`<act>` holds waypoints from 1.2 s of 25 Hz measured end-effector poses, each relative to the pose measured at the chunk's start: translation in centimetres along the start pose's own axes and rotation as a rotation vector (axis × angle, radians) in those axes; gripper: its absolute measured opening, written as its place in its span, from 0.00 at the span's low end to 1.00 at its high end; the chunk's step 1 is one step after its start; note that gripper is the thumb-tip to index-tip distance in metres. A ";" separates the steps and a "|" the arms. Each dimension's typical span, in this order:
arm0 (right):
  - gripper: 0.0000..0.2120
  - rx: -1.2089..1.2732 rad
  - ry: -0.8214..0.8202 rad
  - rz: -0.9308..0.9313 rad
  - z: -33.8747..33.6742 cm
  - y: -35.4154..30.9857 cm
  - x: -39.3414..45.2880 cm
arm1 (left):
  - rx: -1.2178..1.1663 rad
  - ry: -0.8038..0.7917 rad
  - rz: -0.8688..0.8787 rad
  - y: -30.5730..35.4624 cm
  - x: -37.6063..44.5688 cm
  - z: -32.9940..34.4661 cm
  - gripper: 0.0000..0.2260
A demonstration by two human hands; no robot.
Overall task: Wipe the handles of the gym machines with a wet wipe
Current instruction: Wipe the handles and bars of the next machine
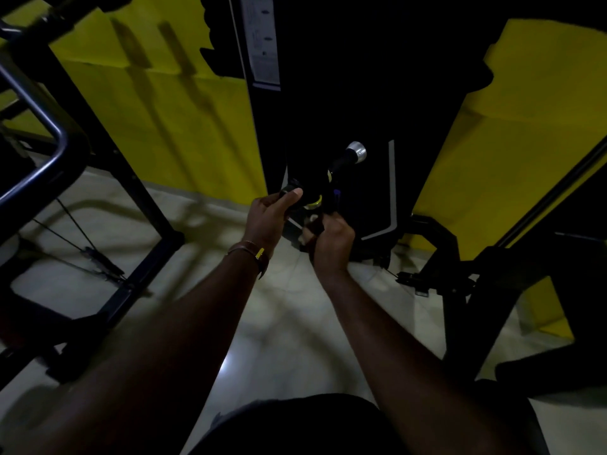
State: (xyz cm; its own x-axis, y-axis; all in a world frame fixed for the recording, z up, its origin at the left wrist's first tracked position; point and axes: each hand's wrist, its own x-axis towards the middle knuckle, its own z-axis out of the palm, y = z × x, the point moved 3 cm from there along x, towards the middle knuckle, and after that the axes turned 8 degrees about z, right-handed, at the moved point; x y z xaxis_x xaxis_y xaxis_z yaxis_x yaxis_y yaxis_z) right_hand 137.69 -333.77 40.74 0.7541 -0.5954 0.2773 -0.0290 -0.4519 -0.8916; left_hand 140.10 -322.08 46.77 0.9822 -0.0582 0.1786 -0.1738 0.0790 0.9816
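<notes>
Both forearms bare, no sleeves in view; left wrist wears a thin brown band (247, 249) with a small yellow tag; dark garment (289, 425) at bottom edge of view.

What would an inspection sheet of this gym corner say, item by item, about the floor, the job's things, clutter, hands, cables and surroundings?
Surface: pale tiled floor, glossy, crossed by shadows.
Job's things: black handle with a silver end cap, hanging before the dark machine column; a wet wipe cannot be made out in the dim light.
Clutter: nothing seen.
Hands: left hand grips a dark fitting, thumb on top; right hand is curled round the lower part of the handle assembly.
Cables: thin cables run inside the black frame on the left.
Surroundings: yellow wall, a steel bar at left, another machine base at right.
</notes>
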 end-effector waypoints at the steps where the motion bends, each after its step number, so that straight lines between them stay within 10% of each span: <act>1: 0.03 0.193 -0.043 0.250 -0.3 1.4 -0.6 | 0.008 -0.014 -0.004 -0.1 0.1 0.0 0.08; 5: 0.08 0.538 0.036 0.495 -2.4 3.4 0.7 | 0.015 -0.022 -0.025 -1.0 0.5 -0.3 0.05; 10: 0.10 0.588 -0.726 0.658 -0.3 1.1 7.6 | 0.044 -0.001 -0.023 -1.1 0.6 -0.4 0.07; 16: 0.09 0.112 -1.150 0.374 1.1 0.8 8.2 | 0.130 -0.008 -0.019 -0.7 0.4 -0.5 0.08; 25: 0.08 0.135 -1.126 0.389 1.7 2.4 7.2 | 0.133 -0.019 0.005 -0.6 0.5 -0.4 0.09; 30: 0.08 0.298 -0.840 0.447 1.2 0.9 7.5 | 0.104 -0.002 -0.001 -1.6 1.2 -0.3 0.09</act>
State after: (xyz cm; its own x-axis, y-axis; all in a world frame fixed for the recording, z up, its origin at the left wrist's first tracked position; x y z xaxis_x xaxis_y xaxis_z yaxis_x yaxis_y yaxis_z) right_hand 144.12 -337.84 41.58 0.9371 0.0452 -0.3462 -0.3441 -0.0473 -0.9377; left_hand 141.54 -321.96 45.38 0.9823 -0.0600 0.1772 -0.1790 -0.0251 0.9835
